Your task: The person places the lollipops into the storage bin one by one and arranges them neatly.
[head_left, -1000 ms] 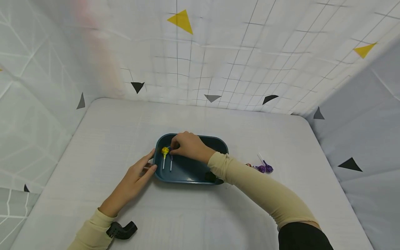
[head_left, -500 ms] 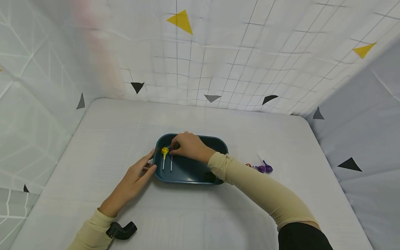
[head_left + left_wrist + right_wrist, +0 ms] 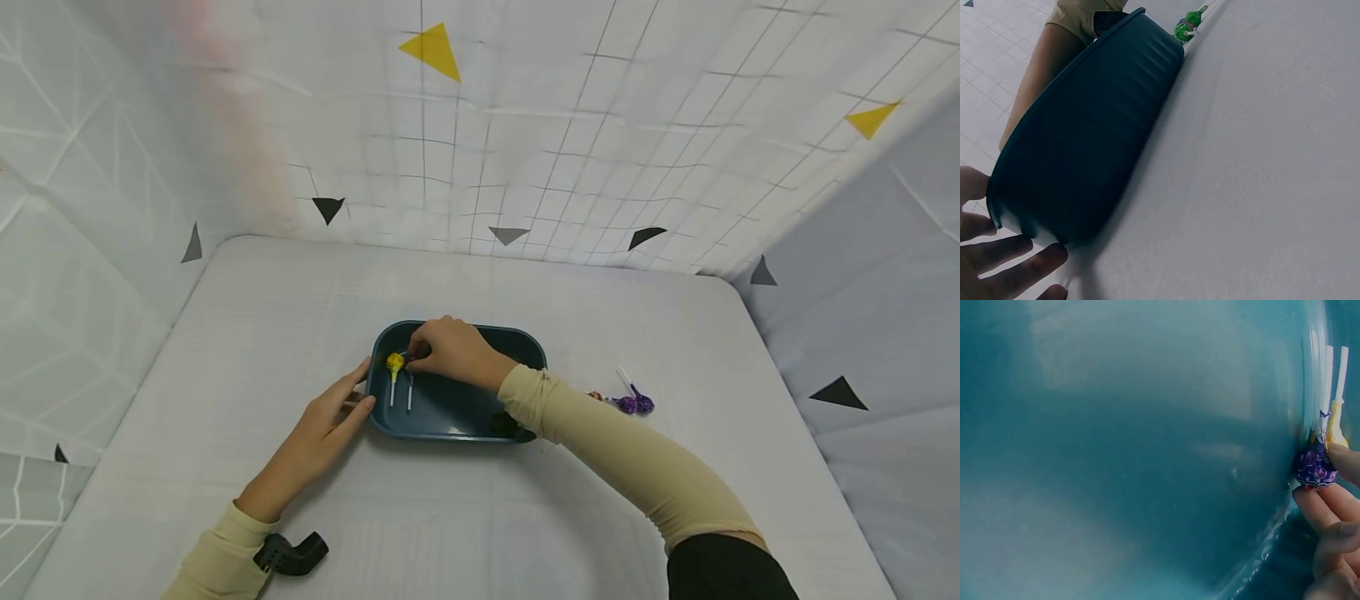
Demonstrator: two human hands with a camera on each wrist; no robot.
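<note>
A blue-green tray (image 3: pixel 457 429) lies on the white-covered table. My right hand (image 3: pixel 457 354) reaches into its left part and pinches a purple-wrapped lollipop (image 3: pixel 1316 467) by the head, between thumb and fingertips. The lollipop's white stick (image 3: pixel 409 398) points toward the near side of the tray. Just left of it lies a yellow lollipop (image 3: pixel 395 364), stick roughly parallel. At the tray's left end, my left hand (image 3: pixel 330 421) rests with extended fingers against the outer wall. The left wrist view shows those fingertips (image 3: pixel 1054 253) touching the tray's end.
Purple lollipops (image 3: pixel 642 403) lie on the table right of the tray, beside a partly hidden reddish one (image 3: pixel 595 396). A green-wrapped lollipop (image 3: pixel 1186 28) appears past the tray's far end in the left wrist view. White patterned curtains (image 3: pixel 525 125) surround the table.
</note>
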